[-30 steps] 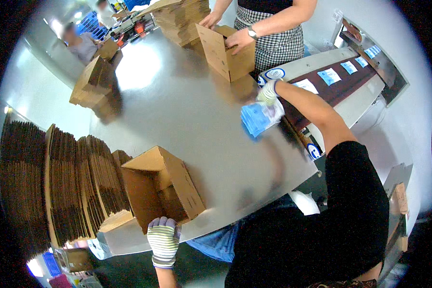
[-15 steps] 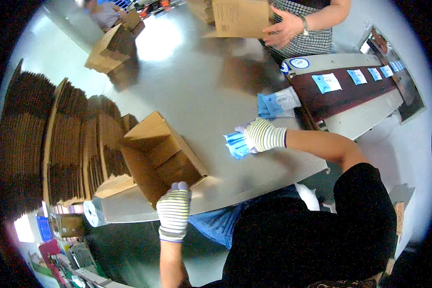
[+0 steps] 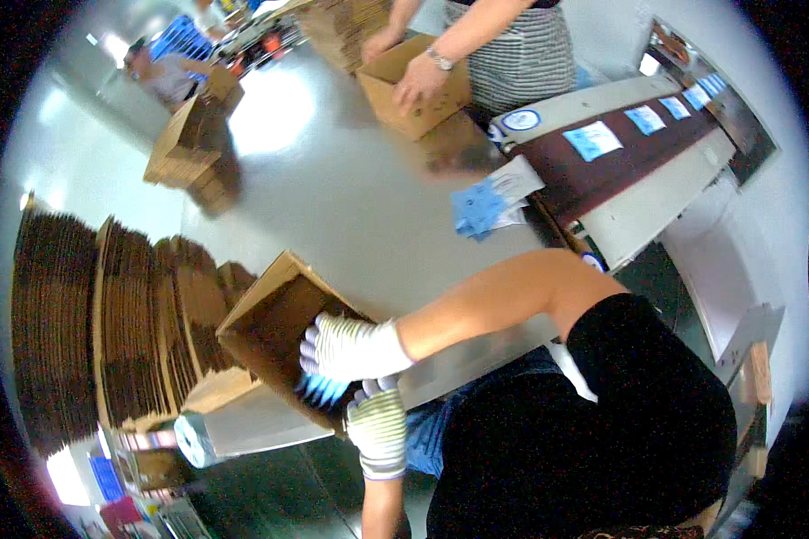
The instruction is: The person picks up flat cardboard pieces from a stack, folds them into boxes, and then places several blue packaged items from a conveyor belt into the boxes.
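Flat blue packets [image 3: 321,390] have moved into the open brown cardboard box [image 3: 274,332], fingers of our striped-gloved right hand [image 3: 349,349] clamping them, our left hand [image 3: 376,429] gripping the box.

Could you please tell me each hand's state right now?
Left hand: at the near edge of the cardboard box; grip cannot be told.
Right hand: at the box's opening, by blue packets; grip cannot be told.
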Tool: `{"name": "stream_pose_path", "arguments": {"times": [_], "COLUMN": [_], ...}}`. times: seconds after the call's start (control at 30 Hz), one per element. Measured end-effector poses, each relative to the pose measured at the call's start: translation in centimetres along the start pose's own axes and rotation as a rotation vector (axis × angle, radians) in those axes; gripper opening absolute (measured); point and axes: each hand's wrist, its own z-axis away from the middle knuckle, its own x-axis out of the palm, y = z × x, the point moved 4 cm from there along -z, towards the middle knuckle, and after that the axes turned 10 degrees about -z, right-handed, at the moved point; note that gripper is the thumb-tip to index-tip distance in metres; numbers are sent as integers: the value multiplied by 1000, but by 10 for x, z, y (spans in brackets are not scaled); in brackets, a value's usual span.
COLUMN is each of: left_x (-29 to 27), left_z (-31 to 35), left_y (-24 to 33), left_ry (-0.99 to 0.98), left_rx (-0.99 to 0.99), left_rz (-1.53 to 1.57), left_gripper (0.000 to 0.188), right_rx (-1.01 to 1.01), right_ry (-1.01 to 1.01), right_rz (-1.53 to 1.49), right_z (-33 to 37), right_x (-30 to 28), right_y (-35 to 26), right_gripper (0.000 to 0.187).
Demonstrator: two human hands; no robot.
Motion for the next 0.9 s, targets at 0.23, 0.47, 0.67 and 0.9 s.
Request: {"name": "stream_pose_path", "arguments": {"times": [0.23,0.47,0.67,0.9], "left_x": [16,23,22,33], "left_z": [12,5,2,6], "left_y": [4,-12,-9,-11], "left_ry": [6,120,105,-4], "left_rx": [-90,-206,-187,-191], "left_rz": [-43,40,50,83], "left_gripper": [11,8,9,12], "right_rx": [-111,758,896,952], "right_ry": [-160,-520,-1148,-1146], "right_rz": [-903,-505,-600,-709], "right_z": [11,160,312,272], "right_x": [-53,-43,24,29], "right_y": [35,253,323,226], "right_gripper": [27,45,56,71]}}
